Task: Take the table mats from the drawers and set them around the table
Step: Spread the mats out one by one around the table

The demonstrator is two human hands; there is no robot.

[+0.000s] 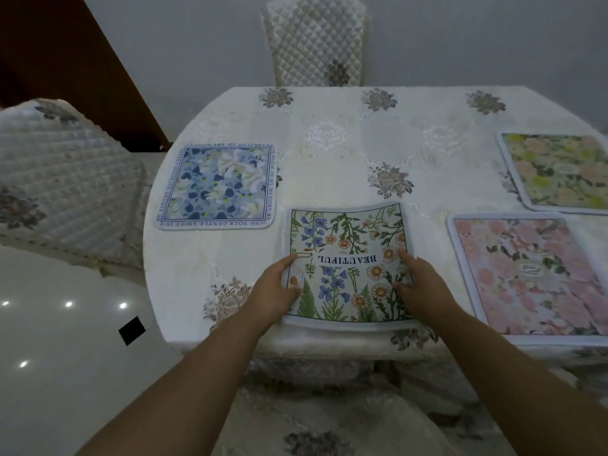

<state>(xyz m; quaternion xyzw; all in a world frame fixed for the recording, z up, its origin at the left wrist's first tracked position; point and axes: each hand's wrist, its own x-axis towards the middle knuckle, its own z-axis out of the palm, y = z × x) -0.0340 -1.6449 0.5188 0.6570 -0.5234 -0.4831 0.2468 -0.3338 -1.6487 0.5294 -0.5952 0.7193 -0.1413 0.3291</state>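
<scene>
Pinched at both side edges: left hand (279, 284) and right hand (416, 278) closed on the wildflower mat (348, 268), resting on the near table (329, 179) edge, far edge curling up. Looks light, soft and floppy, so best held at opposite edges. Beyond the grip, left, the blue mat (217, 187); right, the pink mat (529, 278), then the yellow mat (559, 172).

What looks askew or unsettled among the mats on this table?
Only the wildflower mat: its far edge curls up off the tablecloth, both hands gripping its sides. The blue mat, pink mat and yellow mat lie flat.
</scene>
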